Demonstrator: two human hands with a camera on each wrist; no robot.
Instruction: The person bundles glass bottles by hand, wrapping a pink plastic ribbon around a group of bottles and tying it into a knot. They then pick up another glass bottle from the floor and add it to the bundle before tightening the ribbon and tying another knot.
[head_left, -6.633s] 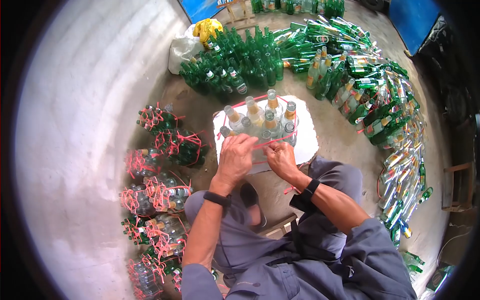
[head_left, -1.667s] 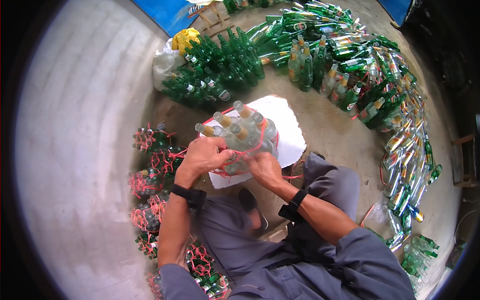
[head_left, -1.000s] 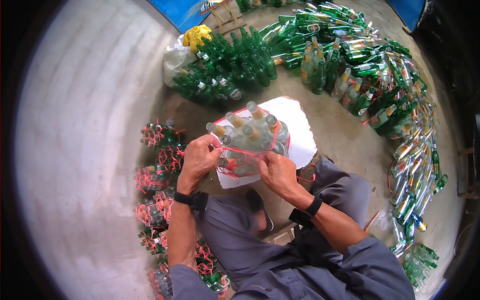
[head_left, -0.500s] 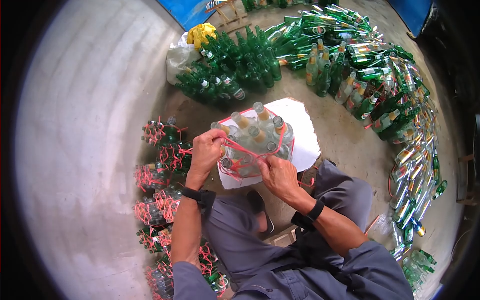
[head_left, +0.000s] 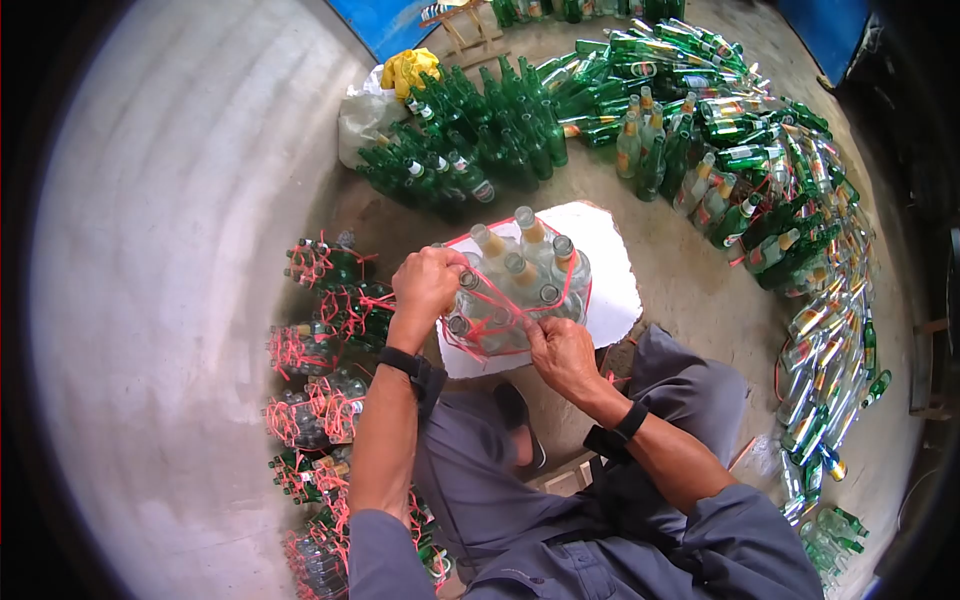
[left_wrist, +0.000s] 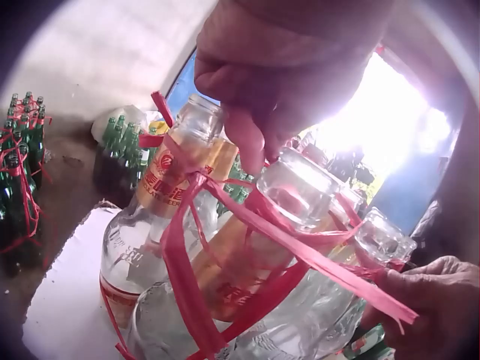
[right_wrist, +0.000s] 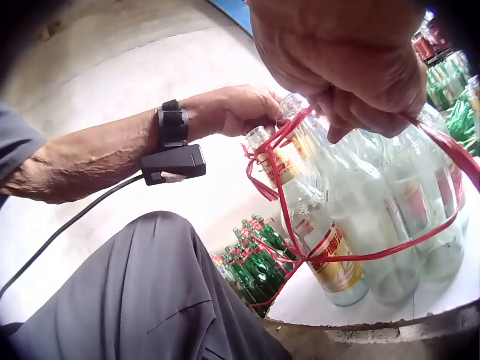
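Observation:
A cluster of clear glass bottles (head_left: 520,268) with gold neck labels stands on a white board (head_left: 612,262). Red plastic twine (right_wrist: 390,255) runs round the bottles, and its strands cross over the front necks. My left hand (head_left: 428,285) is at the left bottle necks, fingers curled and pinching the twine; its fingertips are partly hidden in the head view. At the front of the cluster my right hand (head_left: 566,355) pinches another part of the twine between thumb and fingers. Near the left hand, a twine knot (left_wrist: 196,180) sits against a bottle neck.
Twine-tied bottle bundles (head_left: 310,350) line the left side by the pale wall (head_left: 180,300). Green bottles (head_left: 470,130) stand upright beyond the board. A long heap of lying bottles (head_left: 800,330) curves along the right. The person's knee (head_left: 690,380) is close to the board.
The bottle cluster sits turned and farther left on the board than at first. Twine strands now cross its front. Lately the left hand has shifted slightly right, over the left bottle necks.

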